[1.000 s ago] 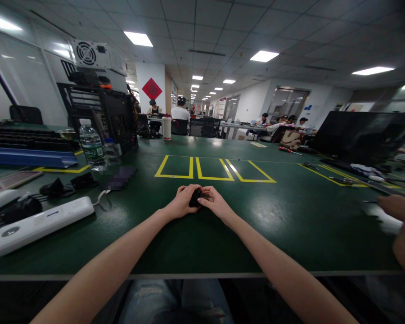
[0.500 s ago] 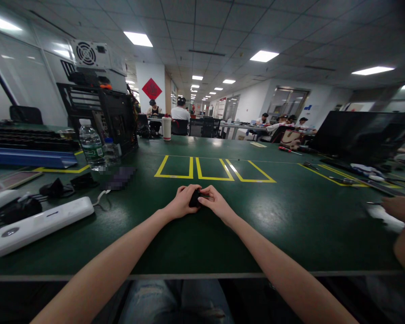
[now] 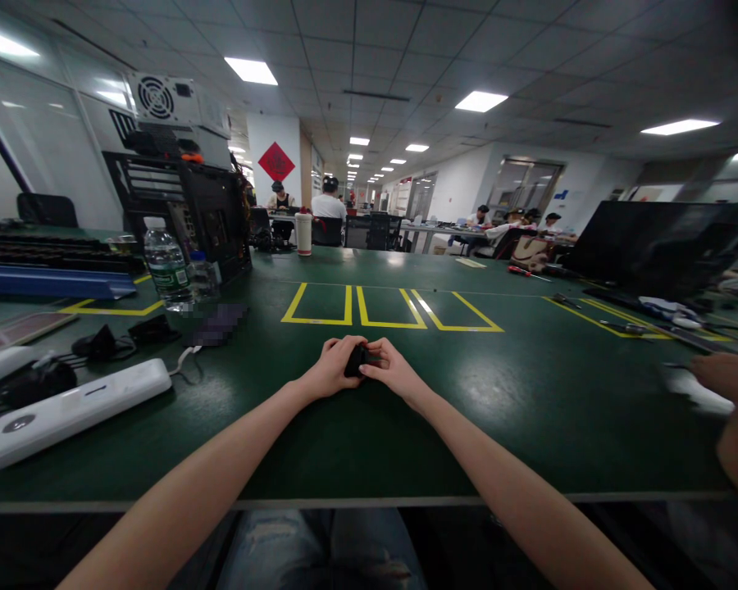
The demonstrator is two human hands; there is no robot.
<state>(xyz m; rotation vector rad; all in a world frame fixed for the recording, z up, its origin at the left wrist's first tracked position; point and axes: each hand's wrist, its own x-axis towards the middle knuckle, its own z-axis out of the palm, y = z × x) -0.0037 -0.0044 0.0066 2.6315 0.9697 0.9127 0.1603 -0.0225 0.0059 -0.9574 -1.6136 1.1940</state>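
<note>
Both hands on one small black object (image 3: 355,360), mid-table, straight ahead of me. My left hand (image 3: 329,369) is wrapped round its left side, fingers along the far side, thumb on the near side. My right hand (image 3: 397,370) closes on its right side, thumb and fingertips bent in against it. So the object sits in the gap between the two grips, mostly covered; I see a dark sliver of it only. Can't make out what it is, and can't tell if its underside touches the green table (image 3: 344,459).

Just beyond the hands, on the far side: yellow tape (image 3: 394,325) marking three outlines side by side. The object is on the near side of them, outside the tape.

Left: long white case (image 3: 79,414) with a short cable, black adapters just past it, then a water bottle (image 3: 169,270) upright near a black computer case (image 3: 218,217). Blue tray (image 3: 55,283) at the far left.

Far edge: white cup (image 3: 304,235), upright. Far right: red screwdriver (image 3: 520,271) lying flat, large black monitor (image 3: 658,250) past it.

Right edge: a co-worker's hand (image 3: 726,377) over something white, blurred, well apart from mine.
</note>
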